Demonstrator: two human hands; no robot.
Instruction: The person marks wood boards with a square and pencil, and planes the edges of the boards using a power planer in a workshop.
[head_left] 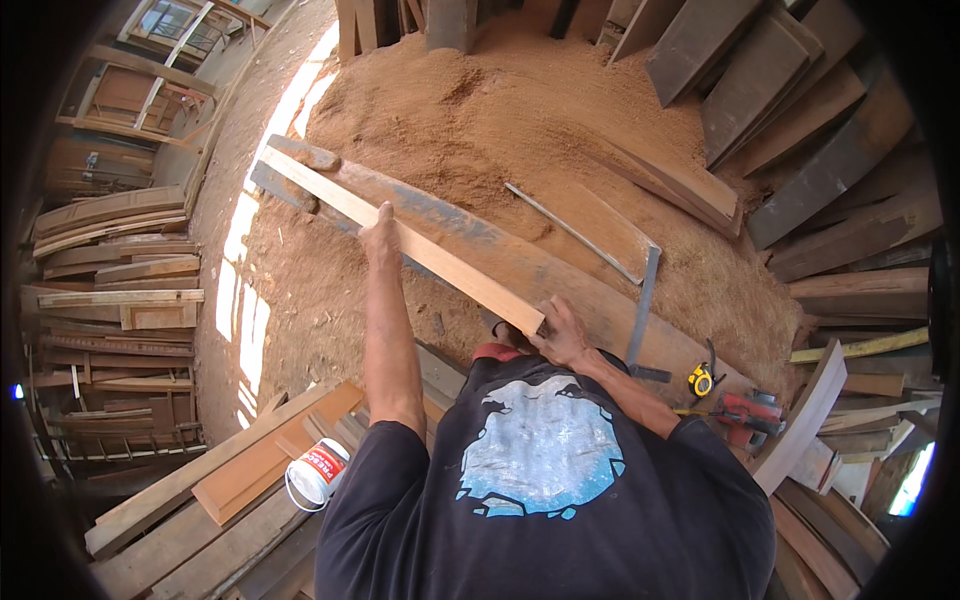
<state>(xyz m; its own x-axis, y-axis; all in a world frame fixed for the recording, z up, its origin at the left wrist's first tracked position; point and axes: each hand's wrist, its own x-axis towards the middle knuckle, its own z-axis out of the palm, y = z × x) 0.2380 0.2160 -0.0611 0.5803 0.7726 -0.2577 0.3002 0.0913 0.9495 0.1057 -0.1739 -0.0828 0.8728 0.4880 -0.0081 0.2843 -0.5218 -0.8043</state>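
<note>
A long, pale, narrow board (458, 274) lies diagonally in front of me over a weathered, grey-stained plank (440, 215). My left hand (381, 236) is closed on it a little left of its middle, and my right hand (560, 330) grips its near right end. Right of that hand, a metal square (646, 310) rests on the plank, with a yellow tape measure (701, 378) and a red power tool (745, 414) farther down. Behind the plank, a thin pale metal strip (570, 232) lies in the sawdust.
Sawdust (480, 110) covers the ground ahead. Dark boards (745, 90) lean at the back right. Stacked wooden panels (120, 300) line the left, beyond a sunlit strip of floor. A white bucket (312, 480) sits on loose boards (240, 470) at lower left.
</note>
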